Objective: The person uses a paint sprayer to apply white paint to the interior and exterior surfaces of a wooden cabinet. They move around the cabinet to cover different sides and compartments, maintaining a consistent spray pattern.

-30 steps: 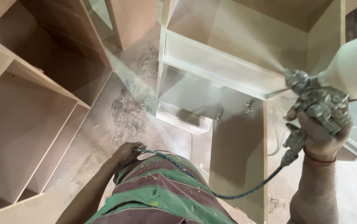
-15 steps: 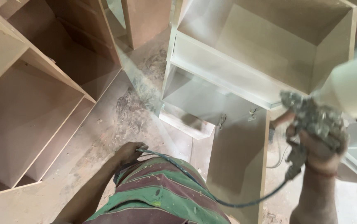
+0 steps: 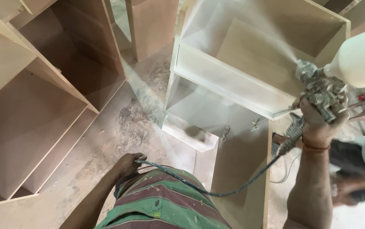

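bare brown cabinet carcasses [image 3: 30, 123] fill the left side, their open shelves facing up, standing on a dusty floor [image 3: 106, 140] marked with pale overspray. lower down, the left hand [image 3: 127, 163] sits at the person's hip beside striped green and maroon clothing [image 3: 161, 201]; its fingers are curled around a thin dark air hose [image 3: 199, 188], which runs from that hand across the body and up to the right. in the middle stands a white-coated cabinet [image 3: 233, 80] with an open box-shaped top compartment and a lower recess, and a flat pale panel [image 3: 242, 169] lies just below it. a cone of fine white mist [image 3: 250, 29] spreads across the cabinet's inner walls from the nozzle at right. the right hand [image 3: 318, 123] is wrapped tight around the grip of a metal spray gun [image 3: 318, 91], held above the cabinet's right edge and aimed left into the compartment. a large white cup [image 3: 360, 59] sits on top of the gun, and the hose joins the gun's handle below the hand. a blurred dark shape [image 3: 352, 169] lies at the far right edge; what it is cannot be told.
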